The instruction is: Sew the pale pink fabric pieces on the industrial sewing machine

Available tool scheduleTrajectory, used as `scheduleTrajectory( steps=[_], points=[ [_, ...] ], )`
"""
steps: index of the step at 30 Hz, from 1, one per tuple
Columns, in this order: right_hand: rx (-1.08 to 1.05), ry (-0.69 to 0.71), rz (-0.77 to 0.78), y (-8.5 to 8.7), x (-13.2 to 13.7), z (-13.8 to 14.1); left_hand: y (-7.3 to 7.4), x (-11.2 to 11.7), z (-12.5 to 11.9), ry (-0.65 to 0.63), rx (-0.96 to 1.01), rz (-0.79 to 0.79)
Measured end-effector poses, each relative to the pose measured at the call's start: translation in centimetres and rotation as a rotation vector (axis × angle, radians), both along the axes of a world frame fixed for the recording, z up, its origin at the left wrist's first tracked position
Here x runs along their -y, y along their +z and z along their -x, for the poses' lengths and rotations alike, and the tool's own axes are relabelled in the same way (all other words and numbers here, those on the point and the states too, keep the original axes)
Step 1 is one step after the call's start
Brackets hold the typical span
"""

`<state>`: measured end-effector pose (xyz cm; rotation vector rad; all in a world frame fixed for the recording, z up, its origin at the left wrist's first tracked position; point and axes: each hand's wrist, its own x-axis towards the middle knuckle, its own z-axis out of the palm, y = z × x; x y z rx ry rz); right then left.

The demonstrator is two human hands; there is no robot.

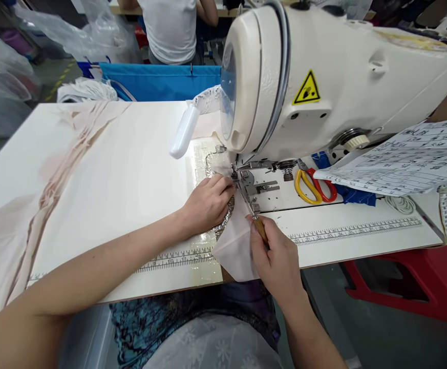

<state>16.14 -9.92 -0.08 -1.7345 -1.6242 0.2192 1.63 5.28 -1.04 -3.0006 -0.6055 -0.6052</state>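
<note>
My left hand (pixel 207 202) lies on a pale pink fabric piece (pixel 235 241) with a lace edge, fingers curled and pressing it against the table just left of the presser foot (pixel 242 178) of a white sewing machine (pixel 323 77). My right hand (pixel 275 256) is closed round a wooden-handled pointed tool (pixel 254 215), its metal tip aimed at the fabric near the needle. The fabric hangs over the table's front edge between my hands.
Yellow and red scissors (pixel 315 185) lie behind the needle plate. A printed paper sheet (pixel 411 159) overhangs at right. Pale pink cloth (pixel 54 174) is spread over the table's left. A person in a white top (pixel 171 28) stands beyond a blue bin (pixel 157 81). A red stool (pixel 411 282) sits below right.
</note>
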Motion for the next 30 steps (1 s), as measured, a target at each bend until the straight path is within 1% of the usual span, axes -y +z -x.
scheduleTrajectory(
  steps=[5, 10, 12, 15, 18, 20, 22, 25, 30],
  points=[
    [-0.053, 0.063, -0.141, 1.0, 0.2, 1.6, 0.3, 0.1, -0.5, 0.028, 0.005, 0.036],
    [-0.144, 0.201, -0.255, 2.4, 0.7, 3.7, 1.0, -0.3, -2.0, 0.106, -0.15, 0.006],
    [-0.138, 0.227, -0.264, 2.5, 1.2, 3.8, 1.2, -0.6, -2.1, 0.15, -0.119, 0.063],
    [-0.089, 0.156, -0.22, 1.9, 2.0, 2.9, 0.8, -1.2, -1.7, 0.191, 0.086, 0.242],
    [0.012, 0.044, -0.165, 0.9, 2.3, 1.3, 0.2, -1.9, -1.0, 0.156, 0.294, 0.434],
    [0.083, -0.032, -0.136, 0.3, 1.9, 0.4, -0.1, -2.2, -0.7, 0.137, 0.365, 0.53],
    [0.146, -0.107, -0.09, -0.1, 1.1, 0.0, -0.1, -2.4, -0.6, 0.137, 0.393, 0.607],
    [0.241, -0.169, -0.004, -0.4, -0.3, -0.1, 0.0, -2.5, -0.6, 0.145, 0.416, 0.672],
    [0.291, -0.157, 0.063, -0.3, -1.6, 0.2, 0.2, -2.6, -0.7, 0.152, 0.437, 0.696]
  ],
)
